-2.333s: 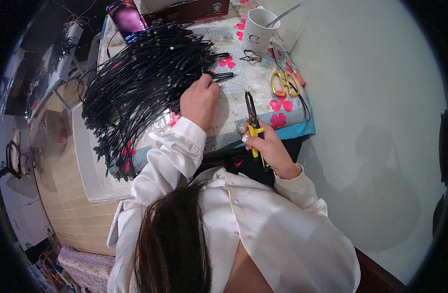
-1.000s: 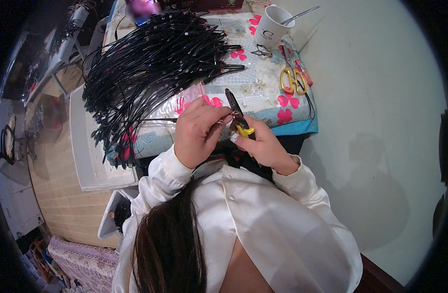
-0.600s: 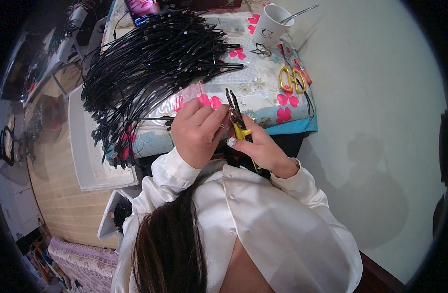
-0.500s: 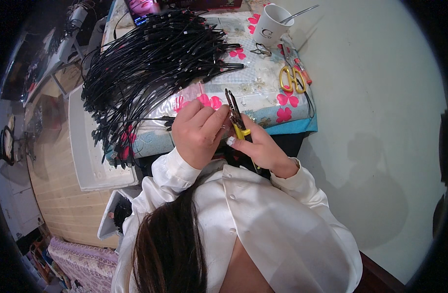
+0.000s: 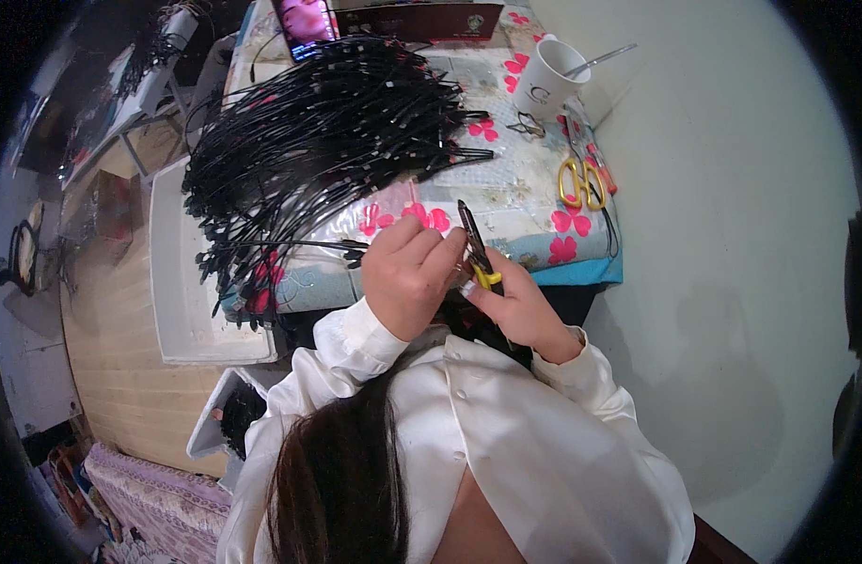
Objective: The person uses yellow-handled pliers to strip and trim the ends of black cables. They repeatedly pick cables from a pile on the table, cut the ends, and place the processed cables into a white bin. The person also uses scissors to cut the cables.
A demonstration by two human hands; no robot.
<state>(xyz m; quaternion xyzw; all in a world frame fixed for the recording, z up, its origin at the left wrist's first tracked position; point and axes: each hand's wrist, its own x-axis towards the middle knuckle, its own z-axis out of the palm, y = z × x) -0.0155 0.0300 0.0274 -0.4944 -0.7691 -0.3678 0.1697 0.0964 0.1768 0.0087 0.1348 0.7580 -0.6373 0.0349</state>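
Over the near table edge, my right hand (image 5: 527, 305) is closed around a pair of pliers (image 5: 472, 226) with dark jaws and yellow grips. The jaws point up and away from me and look nearly together. Close beside them, my left hand (image 5: 410, 280) is closed, fingertips curled in next to the jaws. Whatever its fingers pinch is hidden behind them. Just left of that hand lie the connector ends of a black cable (image 5: 304, 243), which runs leftward. A big heap of black cables (image 5: 327, 122) covers the left and middle of the table.
A white mug (image 5: 546, 83) with a spoon, yellow-handled scissors (image 5: 581, 183) and a black clip (image 5: 526, 125) are on the right of the flowered tablecloth (image 5: 534, 246). A phone (image 5: 306, 26) stands behind the heap. A white tray (image 5: 167, 273) sits left of the table, a white bin (image 5: 210, 423) below.
The whole view has shifted, so table and hands appear farther right and lower. The pliers' jaws look closer together than before. Both hands keep almost the same pose.
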